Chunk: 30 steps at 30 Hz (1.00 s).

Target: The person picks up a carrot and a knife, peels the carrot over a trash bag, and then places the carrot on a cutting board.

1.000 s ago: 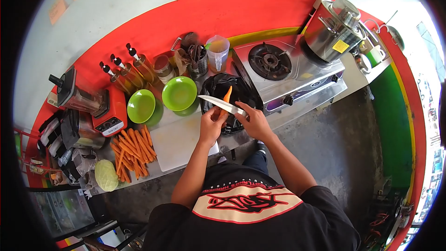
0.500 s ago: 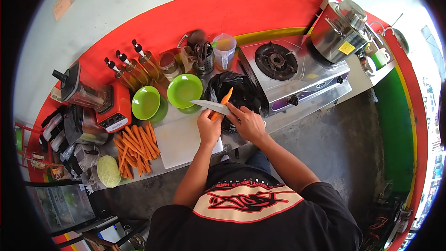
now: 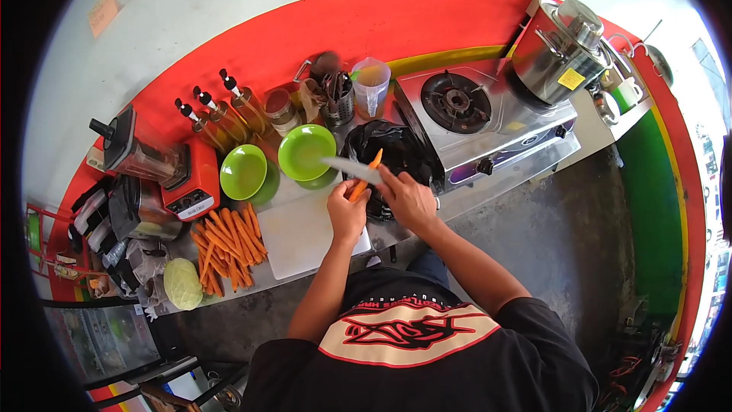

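Observation:
My left hand [image 3: 348, 212] is closed around the lower end of a carrot [image 3: 358, 189], whose tip points up and away. In my right hand [image 3: 409, 200] is a knife [image 3: 352, 169], its blade lying across the carrot and pointing left, slightly blurred. Both hands are above the counter's front, beside a black plastic bag [image 3: 393, 149] that opens upward behind the carrot. A white cutting board [image 3: 300, 240] lies to the left of my left hand. Farther left is a pile of carrots [image 3: 227, 244].
Two green bowls [image 3: 243, 172] stand behind the board. A cabbage [image 3: 183, 284], a red blender [image 3: 191, 183] and pump bottles [image 3: 248, 111] are to the left. A utensil holder [image 3: 338, 103] and a plastic jug [image 3: 370, 91] stand at the back. The gas stove [image 3: 488, 137] carries a large pot [image 3: 549, 61].
The knife has slid a little along the carrot, with its blade shifted right and turned slightly. My left hand still grips the carrot. The whole view has shifted slightly.

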Available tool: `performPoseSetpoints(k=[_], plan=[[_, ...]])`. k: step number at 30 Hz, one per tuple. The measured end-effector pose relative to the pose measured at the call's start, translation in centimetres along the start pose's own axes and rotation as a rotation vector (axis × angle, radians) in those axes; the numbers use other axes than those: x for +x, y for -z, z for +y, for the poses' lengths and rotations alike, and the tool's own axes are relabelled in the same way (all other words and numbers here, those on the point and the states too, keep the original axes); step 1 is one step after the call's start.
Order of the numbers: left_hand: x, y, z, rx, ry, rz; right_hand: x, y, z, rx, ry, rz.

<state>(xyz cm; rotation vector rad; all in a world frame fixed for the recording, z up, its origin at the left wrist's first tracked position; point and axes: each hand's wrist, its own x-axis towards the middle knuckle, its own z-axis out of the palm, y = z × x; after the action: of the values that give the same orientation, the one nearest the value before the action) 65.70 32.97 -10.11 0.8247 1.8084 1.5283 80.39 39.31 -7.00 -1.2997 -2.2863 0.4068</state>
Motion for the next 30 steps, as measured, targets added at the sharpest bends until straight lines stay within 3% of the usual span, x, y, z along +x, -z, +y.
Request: performPoseSetpoints(k=[2, 6, 9, 20, 25, 28, 30], plan=[[0.2, 0.1, 0.0, -0.01, 0.015, -0.015, -0.5, 0.5, -0.4, -0.025, 0.082, -0.135], [0.2, 0.0, -0.6, 0.088, -0.048, 0.03, 0.4, 0.1, -0.3, 0.043, -0.096, -0.045], [0.6, 0.0, -1.5, 0.056, -0.045, 0.025, -0.5, 0.5, -1.1, 0.047, 0.05, -0.125], [0.6, 0.1, -1.1, 0.077, -0.063, 0.03, -0.1, -0.5, -0.5, 0.053, -0.028, -0.013], [1.0, 0.2, -1.5, 0.059, -0.051, 0.04, -0.2, 0.6, -1.3, 0.018, 0.03, -0.17], [0.9, 0.5, -0.8, 0.056, -0.036, 0.018, 1.0, -1.2, 0.4, 0.188, -0.155, -0.003], [0.8, 0.8, -0.5, 0.067, -0.063, 0.023, 1.9, -1.8, 1.6, 0.253, -0.141, 0.073]])
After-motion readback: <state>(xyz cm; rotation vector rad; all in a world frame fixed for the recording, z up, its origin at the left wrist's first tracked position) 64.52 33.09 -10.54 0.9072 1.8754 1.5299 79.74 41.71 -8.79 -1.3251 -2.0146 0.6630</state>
